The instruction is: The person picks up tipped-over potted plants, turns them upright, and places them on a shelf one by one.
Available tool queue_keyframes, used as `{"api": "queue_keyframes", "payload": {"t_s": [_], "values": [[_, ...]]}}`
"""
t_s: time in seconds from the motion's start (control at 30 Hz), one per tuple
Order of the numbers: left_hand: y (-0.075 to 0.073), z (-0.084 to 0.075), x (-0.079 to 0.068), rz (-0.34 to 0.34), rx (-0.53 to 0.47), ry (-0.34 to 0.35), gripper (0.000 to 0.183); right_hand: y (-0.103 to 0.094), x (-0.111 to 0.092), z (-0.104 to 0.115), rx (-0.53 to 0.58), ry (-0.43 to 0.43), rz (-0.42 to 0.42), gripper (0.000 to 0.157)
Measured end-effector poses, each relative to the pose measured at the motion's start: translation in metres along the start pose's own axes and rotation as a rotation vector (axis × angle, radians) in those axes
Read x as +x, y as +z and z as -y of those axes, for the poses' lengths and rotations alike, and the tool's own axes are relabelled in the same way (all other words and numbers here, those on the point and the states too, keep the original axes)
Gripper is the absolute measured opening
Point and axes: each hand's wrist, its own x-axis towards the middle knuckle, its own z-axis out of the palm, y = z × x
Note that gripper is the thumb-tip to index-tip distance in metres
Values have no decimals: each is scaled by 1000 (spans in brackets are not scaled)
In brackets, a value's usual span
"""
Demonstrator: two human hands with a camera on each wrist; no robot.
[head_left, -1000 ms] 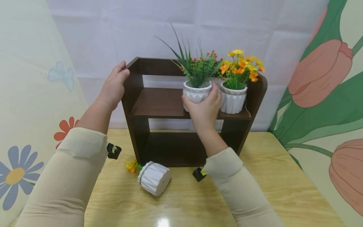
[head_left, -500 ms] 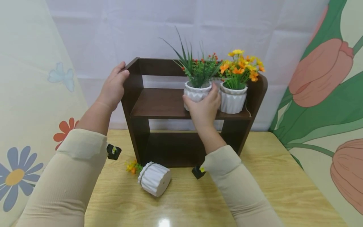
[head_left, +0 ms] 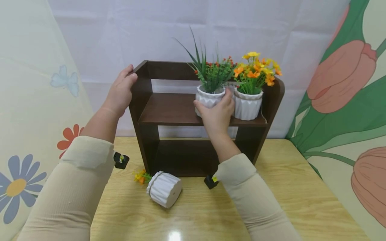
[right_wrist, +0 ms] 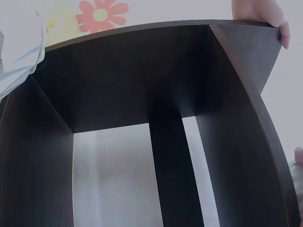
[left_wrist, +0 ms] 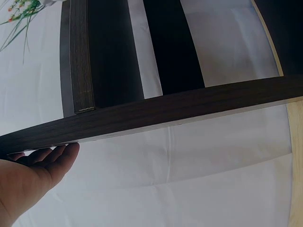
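In the head view, my right hand [head_left: 218, 115] grips the white fluted pot of an artificial plant [head_left: 210, 95] with long grassy leaves and small red berries. That pot is at the upper board of a dark brown two-tier shelf [head_left: 169, 108]; my hand hides its base. Close on its right stands a similar pot of yellow and orange flowers [head_left: 248, 103]. My left hand [head_left: 119, 92] holds the top of the shelf's left side panel. The left wrist view shows its fingers [left_wrist: 61, 163] against the panel's outer face.
A third white flowerpot [head_left: 164, 190] lies on its side on the wooden table [head_left: 193, 221], before the shelf's lower left. Its orange and yellow blooms [head_left: 141, 176] point left. A pale cloth [head_left: 169, 30] hangs behind; a tulip-patterned panel [head_left: 340, 80] borders the right.
The right hand has shifted the grassy plant slightly to the right, and its leaf tips lean further right. The left hand and the shelf stay put.
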Motion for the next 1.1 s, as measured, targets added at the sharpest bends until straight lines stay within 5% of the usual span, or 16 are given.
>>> {"api": "queue_keyframes", "payload": {"t_s": [0.5, 1.1], "values": [[0, -4, -4, -7, 4, -29, 60, -3, -3, -1, -149, -32, 28, 111], [-2, -4, -1, 3, 22, -7, 60, -25, -20, -9, -50, -124, 124, 107]]}}
